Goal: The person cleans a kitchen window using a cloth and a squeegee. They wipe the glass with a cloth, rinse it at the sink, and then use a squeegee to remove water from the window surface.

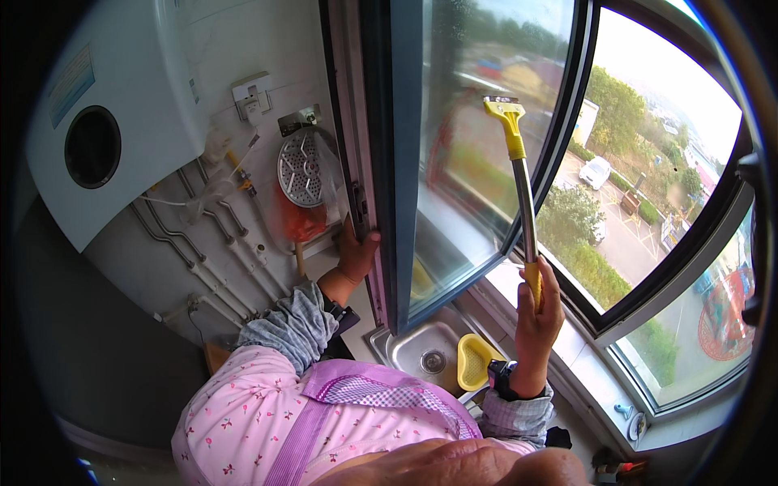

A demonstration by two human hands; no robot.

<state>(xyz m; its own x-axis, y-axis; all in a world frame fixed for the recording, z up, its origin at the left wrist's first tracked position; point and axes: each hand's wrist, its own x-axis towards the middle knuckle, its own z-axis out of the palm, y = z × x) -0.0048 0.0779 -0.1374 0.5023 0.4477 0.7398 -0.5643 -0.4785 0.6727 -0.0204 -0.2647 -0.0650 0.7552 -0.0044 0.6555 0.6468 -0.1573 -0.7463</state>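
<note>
A casement window sash stands swung inward before me, its glass reflecting the outdoors. My left hand grips the sash's edge just below the metal latch, thumb on the frame; some fingers are hidden behind it. In my right hand is a long-handled scraper with a yellow head and a steel shaft. The fingers wrap its yellow grip, and the head points up in front of the glass. Whether the blade touches the pane, I cannot tell.
Below the sash is a stainless steel sink holding a yellow strainer basket. A white water heater and pipes are on the left wall, near a hanging perforated steamer plate. Small items, including a light-blue one, lie on the windowsill.
</note>
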